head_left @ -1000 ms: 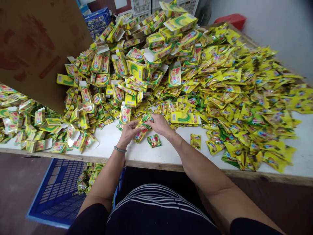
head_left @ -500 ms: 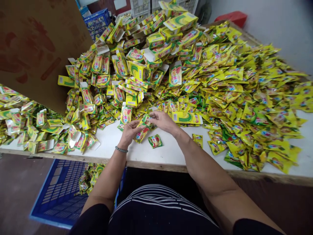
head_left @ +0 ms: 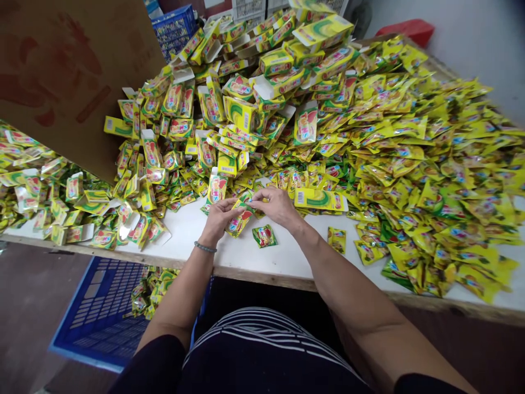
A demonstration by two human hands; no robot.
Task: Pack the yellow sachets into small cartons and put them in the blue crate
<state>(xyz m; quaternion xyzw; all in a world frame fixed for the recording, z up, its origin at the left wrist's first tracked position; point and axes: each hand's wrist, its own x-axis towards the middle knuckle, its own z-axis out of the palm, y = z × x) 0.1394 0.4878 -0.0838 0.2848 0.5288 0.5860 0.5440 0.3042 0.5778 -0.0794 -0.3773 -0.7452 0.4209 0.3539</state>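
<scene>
My left hand (head_left: 220, 218) is closed around the lower left side of a small yellow candy box (head_left: 239, 222), tilted above the white tabletop. At the box's upper end, the fingertips of my right hand (head_left: 278, 207) are pinched together; whether they also hold a sachet is hidden. Just below lies a green sachet (head_left: 264, 236) with a red fruit print, apart from both hands. An upright yellow box (head_left: 216, 189) stands behind my left hand. To the right of my right hand, a yellow carton (head_left: 320, 199) lies flat, with a yellow sachet (head_left: 337, 239) nearer the edge.
A large heap of small boxes (head_left: 241, 115) rises at the back, and a heap of yellow sachets (head_left: 414, 158) spreads on the right. A big brown cardboard box (head_left: 77, 71) leans at the left. Below the table edge (head_left: 262, 277) sits a blue crate (head_left: 102, 312) containing sachets.
The view has shifted slightly, so the heaps appear a little further right. Both hands stay on the candy box, with only small finger movements.
</scene>
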